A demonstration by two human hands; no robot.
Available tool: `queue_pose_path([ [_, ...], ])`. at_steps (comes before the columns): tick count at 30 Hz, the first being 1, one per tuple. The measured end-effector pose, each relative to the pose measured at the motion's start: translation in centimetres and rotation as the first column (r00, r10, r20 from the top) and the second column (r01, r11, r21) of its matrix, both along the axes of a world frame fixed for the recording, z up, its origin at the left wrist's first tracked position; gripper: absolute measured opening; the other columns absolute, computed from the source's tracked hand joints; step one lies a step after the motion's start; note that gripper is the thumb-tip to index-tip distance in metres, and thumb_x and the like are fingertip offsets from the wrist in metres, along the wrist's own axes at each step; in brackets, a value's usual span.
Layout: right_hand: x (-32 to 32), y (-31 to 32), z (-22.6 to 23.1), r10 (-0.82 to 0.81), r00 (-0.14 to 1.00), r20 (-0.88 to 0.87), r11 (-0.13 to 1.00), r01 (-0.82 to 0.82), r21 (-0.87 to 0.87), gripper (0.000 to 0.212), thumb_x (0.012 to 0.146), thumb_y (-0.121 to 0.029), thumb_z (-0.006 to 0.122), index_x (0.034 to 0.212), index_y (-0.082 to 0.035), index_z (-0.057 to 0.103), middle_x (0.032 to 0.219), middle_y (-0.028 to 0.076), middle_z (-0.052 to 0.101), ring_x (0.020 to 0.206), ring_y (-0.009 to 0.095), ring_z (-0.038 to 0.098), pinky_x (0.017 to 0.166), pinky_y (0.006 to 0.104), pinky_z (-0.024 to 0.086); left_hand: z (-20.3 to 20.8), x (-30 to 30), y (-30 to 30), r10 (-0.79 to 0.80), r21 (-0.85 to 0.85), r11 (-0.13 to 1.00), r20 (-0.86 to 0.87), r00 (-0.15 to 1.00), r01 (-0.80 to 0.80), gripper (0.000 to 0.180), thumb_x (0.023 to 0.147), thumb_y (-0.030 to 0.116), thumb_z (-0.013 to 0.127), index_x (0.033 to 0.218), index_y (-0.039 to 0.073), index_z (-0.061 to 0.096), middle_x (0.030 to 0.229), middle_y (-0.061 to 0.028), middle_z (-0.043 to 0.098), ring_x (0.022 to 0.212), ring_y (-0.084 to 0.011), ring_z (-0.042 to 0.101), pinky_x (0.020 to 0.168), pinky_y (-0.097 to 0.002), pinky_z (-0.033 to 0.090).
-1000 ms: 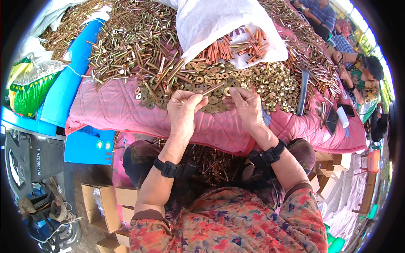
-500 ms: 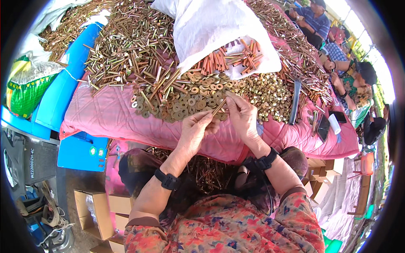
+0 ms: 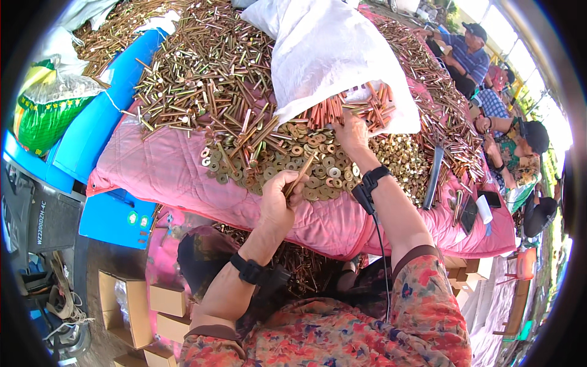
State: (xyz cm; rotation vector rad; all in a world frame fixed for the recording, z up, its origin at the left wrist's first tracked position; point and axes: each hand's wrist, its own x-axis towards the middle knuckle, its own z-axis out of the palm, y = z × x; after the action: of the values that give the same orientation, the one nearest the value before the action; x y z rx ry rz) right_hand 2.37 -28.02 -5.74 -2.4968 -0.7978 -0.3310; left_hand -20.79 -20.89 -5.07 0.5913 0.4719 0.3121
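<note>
My left hand [image 3: 279, 199] is closed round a long brass-coloured bolt [image 3: 302, 172], which slants up and to the right above the quilt's front edge. My right hand [image 3: 352, 136] reaches into the copper-coloured tubes [image 3: 327, 112] spilling from the mouth of a white woven sack [image 3: 336, 52]. The back of that hand hides its fingertips, so whether it grips a tube cannot be made out. Flat washers [image 3: 272, 162] are heaped between the two hands. Just right of my right wrist lies a pile of small brass-coloured nuts [image 3: 400, 158].
Loose bolts [image 3: 195, 79] cover much of the pink quilt [image 3: 147, 156]. A dark flat bar [image 3: 433, 177], a phone [image 3: 489, 199] and a white roll [image 3: 483, 209] lie at the right. Cardboard boxes [image 3: 137, 312] stand below left. Co-workers [image 3: 468, 55] sit at far right.
My right hand has left the bolt and moved up to the tubes at the sack's mouth. My left hand keeps the bolt, now tilted more upright. The view has shifted slightly.
</note>
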Motion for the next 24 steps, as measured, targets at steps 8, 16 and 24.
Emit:
queue_pose_path([
  [8,-1.7,-1.7,2.6,-0.065,0.990,-0.124,0.997,0.059,-0.055,0.024,0.078,-0.013,0.057,0.099,-0.001,0.059,0.092,0.022,0.062,0.091,0.035,0.060,0.080,0.0420,0.046,0.6,-0.1,0.7,0.089,0.044,0.995,0.031,0.996,-0.091,0.015,0.077,0.014,0.054,0.071,0.001,0.058,0.058,-0.0001,0.047,0.049,-0.0065,0.036,0.045,-0.0196,0.024],
  [16,-7.9,-8.0,8.3,0.375,0.907,-0.190,0.918,-0.337,0.208,0.016,0.083,-0.001,0.052,0.097,0.000,0.058,0.081,0.010,0.058,0.075,0.017,0.055,0.070,0.0284,0.044,1.5,-1.1,1.4,0.174,0.355,0.921,-0.005,0.985,-0.161,0.010,0.074,0.008,0.060,0.066,0.002,0.063,0.053,0.0037,0.045,0.048,-0.0039,0.034,0.047,-0.0199,0.024],
  [24,-11.0,-10.2,7.6,0.484,0.874,-0.035,0.854,-0.463,0.237,0.015,0.077,0.005,0.056,0.090,-0.002,0.059,0.082,0.012,0.057,0.076,0.030,0.058,0.068,0.0351,0.045,1.5,-1.7,1.2,0.052,0.556,0.830,-0.013,0.999,-0.036,0.009,0.074,0.006,0.061,0.067,0.001,0.064,0.055,0.0034,0.049,0.049,-0.0030,0.037,0.047,-0.0196,0.025],
])
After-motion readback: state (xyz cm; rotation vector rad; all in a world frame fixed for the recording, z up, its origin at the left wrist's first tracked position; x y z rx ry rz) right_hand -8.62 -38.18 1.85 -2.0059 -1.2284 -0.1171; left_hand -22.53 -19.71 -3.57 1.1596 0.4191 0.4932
